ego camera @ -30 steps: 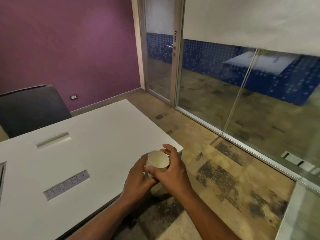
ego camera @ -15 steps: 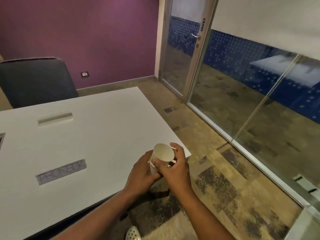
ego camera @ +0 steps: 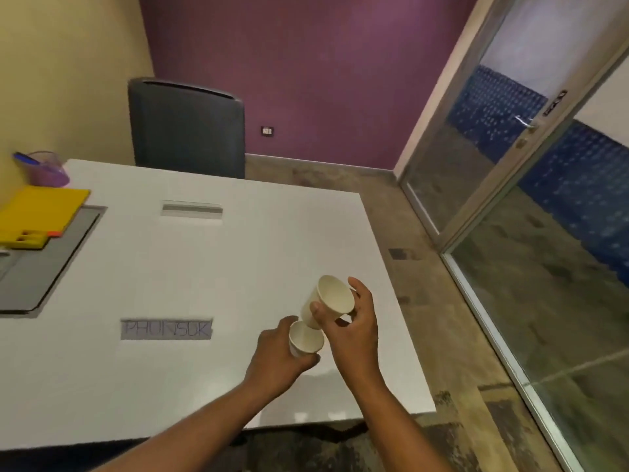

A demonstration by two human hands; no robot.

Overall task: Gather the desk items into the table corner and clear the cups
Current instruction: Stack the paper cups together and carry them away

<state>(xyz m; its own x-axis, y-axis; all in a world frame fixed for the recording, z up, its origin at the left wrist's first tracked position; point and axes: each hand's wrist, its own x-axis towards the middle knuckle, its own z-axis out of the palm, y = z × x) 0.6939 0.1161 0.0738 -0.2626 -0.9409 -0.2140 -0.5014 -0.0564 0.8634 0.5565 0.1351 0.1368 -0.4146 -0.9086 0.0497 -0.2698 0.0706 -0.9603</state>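
Two cups (ego camera: pixel 332 299), one held per hand (ego camera: pixel 354 332).

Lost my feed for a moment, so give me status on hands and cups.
Left hand holds lower cup. Right hand holds upper cup, tilted, above it. Both over white table; nothing blocking.

Both forearms are bare — no sleeve, watch or ring visible on the left hand (ego camera: pixel 277 356) or right hand (ego camera: pixel 354 330).
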